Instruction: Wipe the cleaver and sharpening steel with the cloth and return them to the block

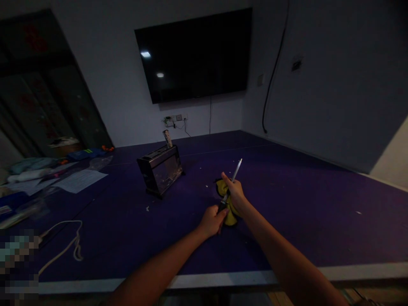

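Both my hands are together over the purple table, around a long thin silver tool with a dark handle. My left hand [211,222] is closed round the dark handle [222,205]. Further up, my right hand [236,192] grips the silver shaft [236,171], its thumb stretched along it. The tip points up and away from me. Yellow cloth [230,218] with dark edges shows behind and below the hands; whether the right hand also holds it is hard to tell in the dim light.
A dark slotted box [165,173] with an upright speckled handle-like piece [167,139] stands left of my hands. Papers [81,180], plastic and cloths lie far left. A pale cord [76,240] curls near the front edge. A television [197,55] hangs on the wall.
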`<move>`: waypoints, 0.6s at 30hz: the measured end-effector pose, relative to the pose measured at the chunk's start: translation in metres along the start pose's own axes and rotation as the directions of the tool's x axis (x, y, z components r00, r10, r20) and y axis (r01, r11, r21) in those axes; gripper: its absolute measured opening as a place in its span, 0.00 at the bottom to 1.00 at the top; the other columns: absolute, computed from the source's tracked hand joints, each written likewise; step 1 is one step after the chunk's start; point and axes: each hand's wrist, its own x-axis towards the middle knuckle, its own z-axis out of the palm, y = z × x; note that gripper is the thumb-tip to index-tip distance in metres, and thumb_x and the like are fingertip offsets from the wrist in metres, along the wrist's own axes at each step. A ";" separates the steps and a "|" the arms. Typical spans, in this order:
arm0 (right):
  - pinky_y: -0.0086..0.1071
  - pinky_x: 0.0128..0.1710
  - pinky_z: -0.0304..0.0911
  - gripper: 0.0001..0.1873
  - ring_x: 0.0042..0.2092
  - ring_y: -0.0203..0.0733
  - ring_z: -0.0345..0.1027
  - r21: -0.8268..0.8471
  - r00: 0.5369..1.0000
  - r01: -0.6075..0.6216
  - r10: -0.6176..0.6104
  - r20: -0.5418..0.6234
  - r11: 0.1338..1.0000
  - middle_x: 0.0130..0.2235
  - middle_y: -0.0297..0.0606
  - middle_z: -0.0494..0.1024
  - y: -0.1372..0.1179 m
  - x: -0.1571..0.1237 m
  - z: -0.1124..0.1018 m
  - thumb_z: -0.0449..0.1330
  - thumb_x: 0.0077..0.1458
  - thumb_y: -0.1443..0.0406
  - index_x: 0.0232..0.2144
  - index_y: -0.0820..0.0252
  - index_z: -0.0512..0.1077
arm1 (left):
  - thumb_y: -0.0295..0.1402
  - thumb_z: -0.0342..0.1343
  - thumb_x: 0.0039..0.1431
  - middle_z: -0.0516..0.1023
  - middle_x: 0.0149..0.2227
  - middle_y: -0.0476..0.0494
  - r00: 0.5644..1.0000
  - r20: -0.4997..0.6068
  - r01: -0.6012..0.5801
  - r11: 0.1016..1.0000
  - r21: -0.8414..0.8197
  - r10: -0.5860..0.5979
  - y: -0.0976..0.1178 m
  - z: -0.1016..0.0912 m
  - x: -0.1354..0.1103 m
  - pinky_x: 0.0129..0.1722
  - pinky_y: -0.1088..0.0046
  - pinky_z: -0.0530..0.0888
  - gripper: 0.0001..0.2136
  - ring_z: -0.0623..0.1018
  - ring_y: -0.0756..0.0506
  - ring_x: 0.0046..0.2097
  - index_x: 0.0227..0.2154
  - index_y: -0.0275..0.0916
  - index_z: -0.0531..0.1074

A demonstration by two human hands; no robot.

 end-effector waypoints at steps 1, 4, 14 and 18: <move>0.26 0.15 0.50 0.27 0.16 0.29 0.53 -0.006 1.000 -0.001 0.001 0.000 1.000 0.15 0.28 0.61 0.001 0.000 -0.001 0.66 0.31 0.45 0.16 0.59 0.61 | 0.48 0.49 0.55 0.59 0.12 0.58 1.000 0.003 -0.002 1.000 0.001 0.002 0.000 0.000 0.000 0.14 0.78 0.55 0.16 0.59 0.54 0.13 0.25 0.39 0.60; 0.26 0.15 0.50 0.27 0.16 0.29 0.53 -0.006 1.000 -0.010 0.010 0.004 1.000 0.15 0.28 0.61 0.003 -0.001 -0.002 0.66 0.31 0.45 0.16 0.59 0.61 | 0.49 0.48 0.55 0.58 0.12 0.58 1.000 0.019 -0.017 1.000 0.000 0.017 -0.001 -0.001 0.000 0.13 0.79 0.54 0.17 0.59 0.54 0.12 0.25 0.39 0.59; 0.26 0.15 0.52 0.25 0.16 0.30 0.55 -0.022 0.999 -0.019 0.020 0.030 1.000 0.15 0.30 0.63 0.003 -0.006 0.001 0.67 0.32 0.47 0.17 0.60 0.63 | 0.52 0.47 0.54 0.59 0.13 0.58 0.999 0.039 -0.018 1.000 -0.024 0.019 0.000 -0.002 -0.003 0.11 0.79 0.54 0.19 0.60 0.54 0.11 0.25 0.39 0.59; 0.26 0.15 0.53 0.25 0.17 0.31 0.56 -0.021 0.999 -0.034 0.034 0.039 0.999 0.15 0.30 0.64 0.003 -0.007 0.001 0.68 0.30 0.48 0.17 0.60 0.63 | 0.52 0.48 0.53 0.59 0.13 0.59 1.000 0.028 -0.006 0.999 -0.033 0.007 -0.002 -0.002 -0.002 0.11 0.80 0.55 0.19 0.60 0.55 0.11 0.26 0.39 0.59</move>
